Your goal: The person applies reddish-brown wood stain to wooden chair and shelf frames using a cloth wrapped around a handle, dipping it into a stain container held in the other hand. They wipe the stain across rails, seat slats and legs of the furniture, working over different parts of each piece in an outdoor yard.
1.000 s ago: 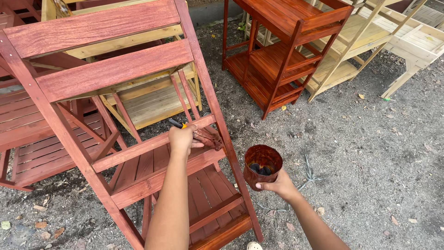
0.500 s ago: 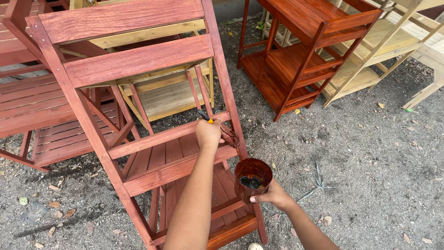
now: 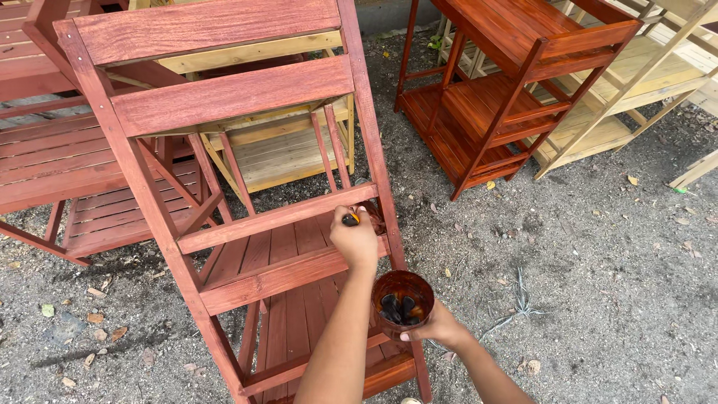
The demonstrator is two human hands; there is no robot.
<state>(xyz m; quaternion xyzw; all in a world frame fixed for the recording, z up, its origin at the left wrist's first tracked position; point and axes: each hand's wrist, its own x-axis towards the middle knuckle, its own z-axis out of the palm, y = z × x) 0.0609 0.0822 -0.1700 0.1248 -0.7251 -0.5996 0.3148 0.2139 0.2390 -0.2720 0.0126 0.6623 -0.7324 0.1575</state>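
Over gravel, we work a red-stained wooden shelf rack (image 3: 224,97): our left hand (image 3: 354,238) is closed around a brush (image 3: 350,219), mostly hidden in the fist, pressed near the rack's right upright beside a crossbar, while our right hand (image 3: 440,328) cradles a stain-smeared cup (image 3: 403,297) of dark liquid just below. Held tilted and so near the working elbow, the cup could be nudged and slop stain onto gravel; an overloaded brush could run down the leg.
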